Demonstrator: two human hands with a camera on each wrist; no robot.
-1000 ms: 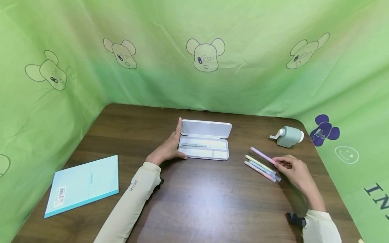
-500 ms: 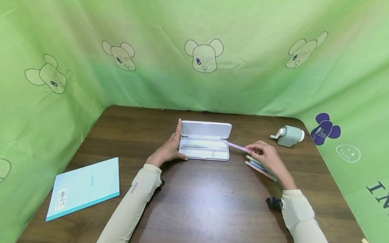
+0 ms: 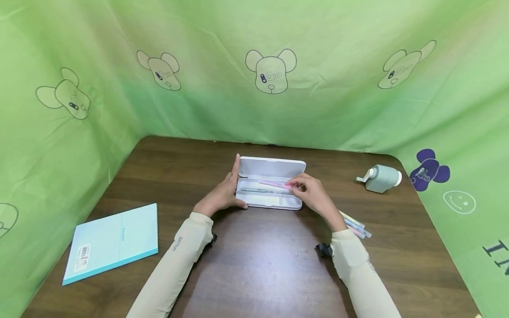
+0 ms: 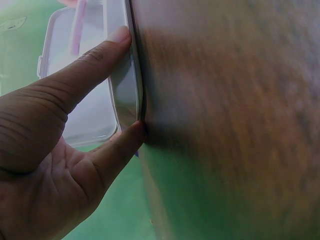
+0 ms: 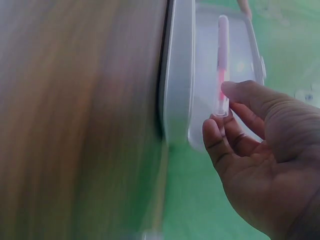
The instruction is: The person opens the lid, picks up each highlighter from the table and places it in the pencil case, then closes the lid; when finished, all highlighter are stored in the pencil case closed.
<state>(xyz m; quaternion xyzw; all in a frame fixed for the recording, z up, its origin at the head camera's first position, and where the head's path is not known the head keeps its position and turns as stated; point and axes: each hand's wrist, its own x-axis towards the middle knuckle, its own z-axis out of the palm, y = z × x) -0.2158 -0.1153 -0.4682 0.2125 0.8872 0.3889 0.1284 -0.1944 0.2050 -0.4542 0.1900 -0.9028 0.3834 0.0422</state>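
A white pencil case (image 3: 270, 201) lies with its lid (image 3: 272, 168) raised at the back; a slim greenish pen (image 3: 256, 190) lies in its long rear compartment. My left hand (image 3: 218, 194) is spread against the case's left end. In the left wrist view, its thumb (image 4: 95, 62) presses the side wall, and another straight finger touches near the corner. My right hand (image 3: 312, 192) pinches one end of a lilac-pink pen (image 3: 274, 183) between thumb and fingers, holding it over the rear compartment. That pen (image 5: 223, 47) shows a clear end in the right wrist view.
Several pastel pens (image 3: 356, 225) lie right of the case, partly hidden by my right forearm. A grey-green, box-shaped thing (image 3: 381, 179) with a white crank-like handle stands at the back right. A light blue notebook (image 3: 115, 240) lies at left on the wooden table (image 3: 254, 260).
My right hand has carried the lilac-pink pen leftward from beside the other pens to over the case. My left hand stays at the case's left end.
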